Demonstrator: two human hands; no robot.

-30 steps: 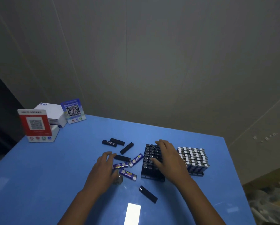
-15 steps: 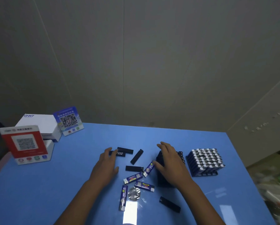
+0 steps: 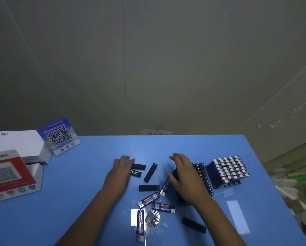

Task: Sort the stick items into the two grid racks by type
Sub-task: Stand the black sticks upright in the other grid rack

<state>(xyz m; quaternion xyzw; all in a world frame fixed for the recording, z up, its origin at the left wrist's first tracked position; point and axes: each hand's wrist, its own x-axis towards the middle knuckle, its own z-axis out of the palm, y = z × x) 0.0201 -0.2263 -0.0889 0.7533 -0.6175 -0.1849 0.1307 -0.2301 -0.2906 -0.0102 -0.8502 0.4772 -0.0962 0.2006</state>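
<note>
Our left hand (image 3: 120,172) has moved up from the blue sticks to centre frame, fingers loosely touching a black stick (image 3: 134,172); right hand (image 3: 185,173) stays spread over the black rack (image 3: 201,176).

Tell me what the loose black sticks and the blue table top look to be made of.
Black sticks: probably matte plastic, dull dark surface with no glints, white print on one. Table top: smooth glossy blue laminate or coated board, judging by the bright mirrored light patches.

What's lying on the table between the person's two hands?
In the head view, between the left hand and the right hand lie loose black sticks: one angled, one flat below it.
</note>
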